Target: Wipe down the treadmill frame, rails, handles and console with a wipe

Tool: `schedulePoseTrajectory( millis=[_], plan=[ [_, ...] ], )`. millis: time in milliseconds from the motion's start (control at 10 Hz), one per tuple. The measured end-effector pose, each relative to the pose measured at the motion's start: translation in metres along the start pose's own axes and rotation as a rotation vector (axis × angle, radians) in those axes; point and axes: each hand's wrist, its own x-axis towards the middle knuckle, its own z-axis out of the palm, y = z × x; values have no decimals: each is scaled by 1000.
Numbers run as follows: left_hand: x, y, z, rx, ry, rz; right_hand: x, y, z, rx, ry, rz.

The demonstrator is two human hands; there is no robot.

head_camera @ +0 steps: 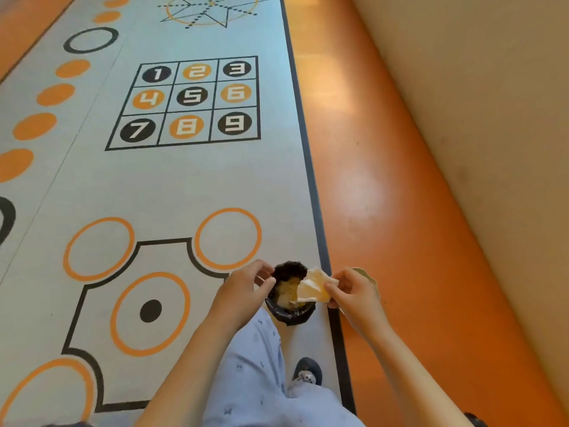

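A small bin lined with a black bag stands on the floor by the black border line, with crumpled pale waste inside. My right hand pinches a white wipe that hangs over the bin's right rim. My left hand is at the bin's left rim, fingers curled near the bag's edge; whether it grips the bag is unclear. No treadmill is in view.
A grey floor mat printed with a numbered grid, orange rings and dots fills the left. An orange floor strip runs along a beige wall on the right. My legs and a shoe are below the bin.
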Motion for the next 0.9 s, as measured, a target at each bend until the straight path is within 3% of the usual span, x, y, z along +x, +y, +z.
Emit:
schedulePoseTrajectory(
  millis=[400, 500, 600, 700, 900],
  plan=[
    [66, -75, 16, 125, -133, -13, 98, 102, 92, -94, 76, 373],
    [82, -110, 21, 170, -146, -6, 123, 137, 123, -6, 73, 489],
    [90, -134, 21, 203, -178, -8, 126, 156, 137, 125, -88, 597],
    [91, -140, 14, 236, -250, 2, 111, 156, 138, 103, -118, 574],
    [119, -117, -8, 216, -300, 81, 92, 91, 116, -2, 45, 374]
  ],
)
